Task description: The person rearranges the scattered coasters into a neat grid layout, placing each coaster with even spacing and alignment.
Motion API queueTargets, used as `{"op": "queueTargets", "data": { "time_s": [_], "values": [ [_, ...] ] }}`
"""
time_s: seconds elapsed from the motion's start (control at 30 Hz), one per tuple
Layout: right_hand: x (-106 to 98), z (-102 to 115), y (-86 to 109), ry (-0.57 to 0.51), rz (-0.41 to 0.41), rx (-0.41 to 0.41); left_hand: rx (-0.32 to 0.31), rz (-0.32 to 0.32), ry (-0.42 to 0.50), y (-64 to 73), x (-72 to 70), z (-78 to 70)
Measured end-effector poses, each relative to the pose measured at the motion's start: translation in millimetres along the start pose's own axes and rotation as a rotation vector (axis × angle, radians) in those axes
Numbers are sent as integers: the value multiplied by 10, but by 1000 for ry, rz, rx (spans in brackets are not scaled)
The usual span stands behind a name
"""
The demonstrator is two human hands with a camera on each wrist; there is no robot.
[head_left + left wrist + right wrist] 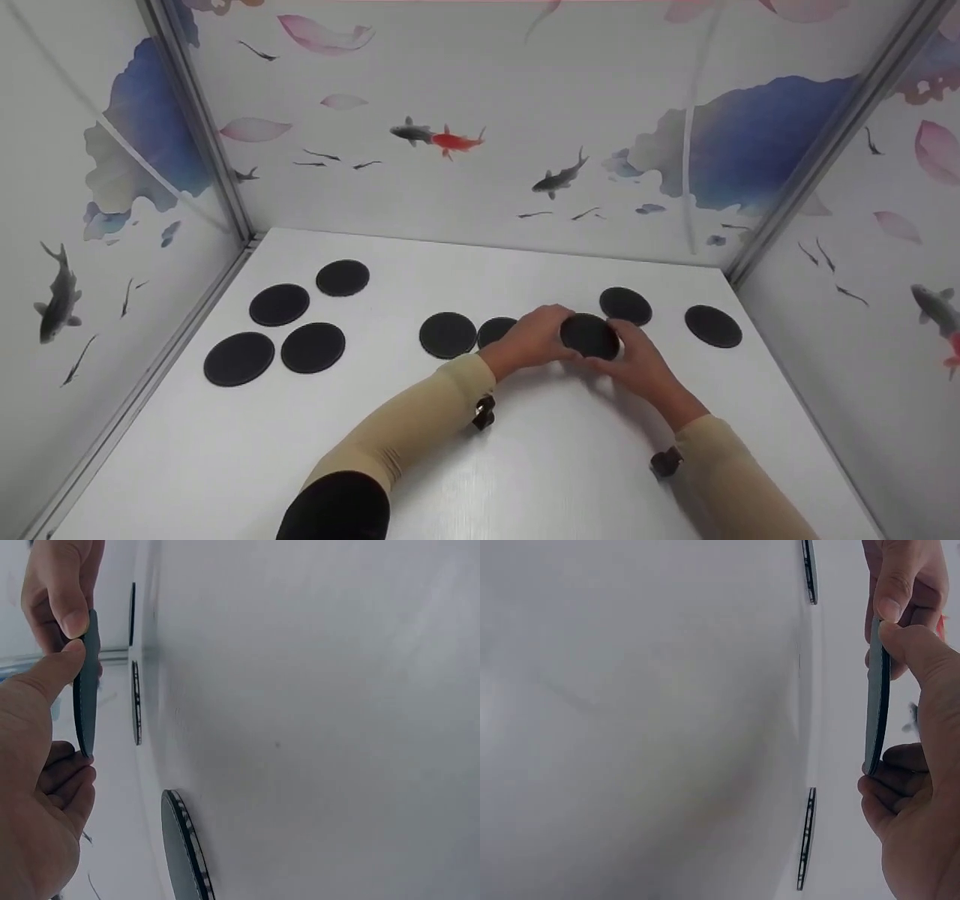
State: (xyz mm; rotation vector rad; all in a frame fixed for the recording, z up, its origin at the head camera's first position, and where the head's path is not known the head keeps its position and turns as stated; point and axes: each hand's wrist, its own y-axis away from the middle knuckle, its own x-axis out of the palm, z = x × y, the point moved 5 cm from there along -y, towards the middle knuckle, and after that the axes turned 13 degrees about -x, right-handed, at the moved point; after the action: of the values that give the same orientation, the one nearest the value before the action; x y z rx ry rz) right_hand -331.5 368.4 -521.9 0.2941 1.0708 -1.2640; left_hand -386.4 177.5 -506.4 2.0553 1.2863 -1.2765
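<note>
Both hands hold one black round coaster (589, 337) above the white table. My left hand (531, 339) grips its left edge and my right hand (643, 367) its right edge, the two thumbs meeting at the near rim. Seen edge-on in the left wrist view, the held coaster (88, 694) is thin, with a stitched-looking border, and the fingers curl at its far rim. In the right wrist view the same coaster (877, 701) stands off the tabletop. Behind my left hand, another coaster (495, 331) is partly hidden; one more (625, 306) lies just beyond my right hand.
Several coasters (279, 304) lie in a loose group at the table's left. A coaster (448, 335) lies left of the partly hidden one, and another (713, 326) near the right edge. Printed panels (480, 202) wall in the table (480, 480) at the back and sides.
</note>
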Motion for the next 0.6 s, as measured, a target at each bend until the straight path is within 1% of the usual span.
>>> {"op": "queueTargets", "data": {
  "time_s": [0.1,0.27,0.43,0.6],
  "values": [
    [40,28,-42,-2,12,14,-17,2,11,8,-17,75],
    [99,78,-109,-1,25,0,-29,-5,24,35,-42,176],
    [168,100,-151,2,45,-3,-43,-13,7,82,-81,240],
    [244,128,-183,-13,44,-23,-81,3,10,145,-107,311]
  ]
}}
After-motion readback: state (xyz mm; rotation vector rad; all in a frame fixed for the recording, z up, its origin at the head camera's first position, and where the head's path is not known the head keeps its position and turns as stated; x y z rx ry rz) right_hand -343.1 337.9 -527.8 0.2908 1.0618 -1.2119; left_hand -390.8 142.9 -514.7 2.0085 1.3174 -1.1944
